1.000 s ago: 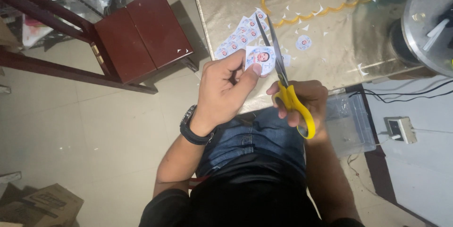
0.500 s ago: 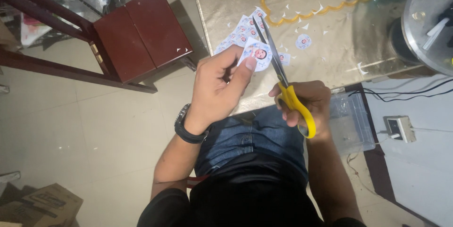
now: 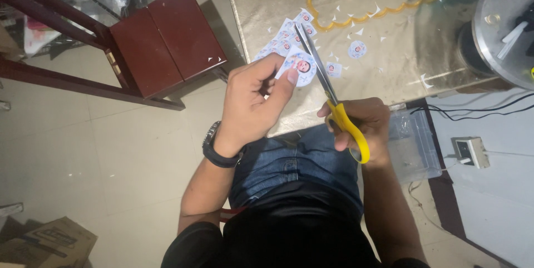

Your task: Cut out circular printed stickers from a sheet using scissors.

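My left hand (image 3: 253, 104) pinches a small round-cut photo print (image 3: 302, 66) between thumb and fingers, held above my lap. My right hand (image 3: 361, 129) grips yellow-handled scissors (image 3: 334, 101), whose blades point up and away and lie against the print's right edge. Below them, several more cut photo prints (image 3: 283, 40) lie scattered on a gold-patterned cloth (image 3: 378, 51). A dark watch sits on my left wrist.
A dark red wooden stool (image 3: 161, 40) stands to the left on the tiled floor. A round metal tray (image 3: 500, 23) is at the right edge, a clear plastic box (image 3: 414, 145) by my right knee, a white power adapter (image 3: 470, 151) with cables beyond it, and cardboard (image 3: 47, 243) at bottom left.
The print has been turned slightly in my left hand while the scissors stay against its edge. Both hands remain in nearly the same place.
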